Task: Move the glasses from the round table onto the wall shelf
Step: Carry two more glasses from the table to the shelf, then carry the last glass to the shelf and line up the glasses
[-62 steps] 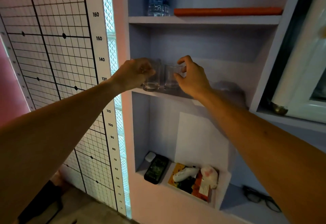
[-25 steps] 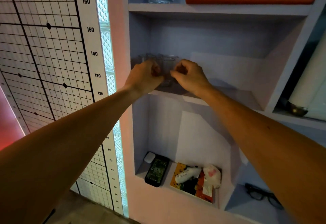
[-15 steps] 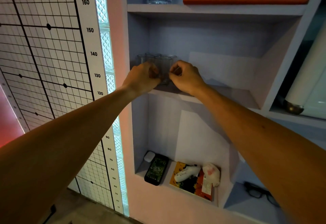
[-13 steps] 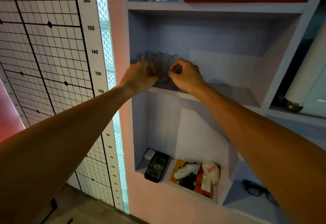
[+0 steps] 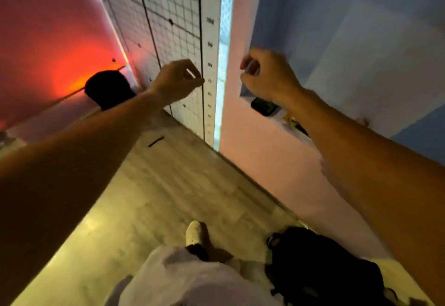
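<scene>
The view has tipped down toward the floor, and neither the glasses nor the round table is in sight. My left hand (image 5: 177,80) hangs in the air in front of the gridded height chart (image 5: 178,16), fingers loosely curled around nothing. My right hand (image 5: 267,77) is raised in front of the wall shelf unit (image 5: 361,40), also loosely curled with nothing in it. Only the shelf's lowest niche shows, just below my right wrist, with a dark phone (image 5: 265,109) lying in it.
A black round object (image 5: 108,89) stands on the floor at the left by the red-lit wall. A black bag (image 5: 325,269) lies at the lower right beside my white shoe (image 5: 193,232). Pale floor (image 5: 156,197) stretches between them.
Both hands have let go of the glasses and pulled back from the shelf. The camera has swung sharply downward, so the glasses' shelf has left the view.
</scene>
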`<state>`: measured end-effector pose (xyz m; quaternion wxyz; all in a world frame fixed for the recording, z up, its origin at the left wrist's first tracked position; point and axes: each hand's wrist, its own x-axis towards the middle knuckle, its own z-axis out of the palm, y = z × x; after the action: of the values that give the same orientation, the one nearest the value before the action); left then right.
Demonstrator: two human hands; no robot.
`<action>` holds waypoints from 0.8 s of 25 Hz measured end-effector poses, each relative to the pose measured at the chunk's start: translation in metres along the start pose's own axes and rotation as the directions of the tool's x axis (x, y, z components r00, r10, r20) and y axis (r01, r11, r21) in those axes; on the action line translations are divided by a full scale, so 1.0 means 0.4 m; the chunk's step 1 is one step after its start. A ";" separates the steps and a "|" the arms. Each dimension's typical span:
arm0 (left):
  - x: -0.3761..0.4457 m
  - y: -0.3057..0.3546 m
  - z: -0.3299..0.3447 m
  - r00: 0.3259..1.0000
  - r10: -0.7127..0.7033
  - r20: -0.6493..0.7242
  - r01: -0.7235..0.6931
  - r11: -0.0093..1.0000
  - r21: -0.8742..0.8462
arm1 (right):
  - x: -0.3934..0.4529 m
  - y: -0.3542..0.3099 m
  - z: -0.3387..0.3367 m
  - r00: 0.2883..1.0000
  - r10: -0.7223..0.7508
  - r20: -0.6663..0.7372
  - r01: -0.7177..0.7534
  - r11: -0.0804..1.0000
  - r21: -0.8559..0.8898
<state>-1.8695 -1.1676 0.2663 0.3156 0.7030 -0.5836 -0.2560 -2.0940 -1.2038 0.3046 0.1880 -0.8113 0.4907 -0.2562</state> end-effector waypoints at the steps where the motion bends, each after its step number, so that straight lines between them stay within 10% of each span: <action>1: -0.075 -0.113 0.036 0.993 -0.112 0.033 0.112 0.994 -0.011 | -0.050 0.024 0.102 0.992 0.072 0.102 -0.072 0.997 0.001; 5: -0.397 -0.454 0.172 0.854 -0.466 0.230 0.487 0.873 -0.039 | -0.310 0.066 0.438 0.848 0.269 0.457 -0.270 0.961 -0.065; 10: -0.869 -0.699 0.263 0.530 -0.729 0.433 0.801 0.598 0.027 | -0.687 -0.031 0.769 0.399 0.356 0.845 -0.283 0.924 -0.256; 13: -1.031 -0.808 0.235 0.493 -0.763 0.419 0.835 0.550 0.019 | -0.779 -0.138 0.869 0.226 0.354 0.907 -0.172 0.931 -0.320; 20: -1.242 -1.096 -0.073 0.435 -0.880 0.189 0.834 0.314 -0.454 | -0.703 -0.587 1.190 0.259 0.196 0.946 0.148 0.960 -0.239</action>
<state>-1.6528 -0.6229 -0.0439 0.3229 0.8110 -0.0212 -0.4875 -1.7529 -0.8220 -0.0096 0.3347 -0.8084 0.3172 0.3658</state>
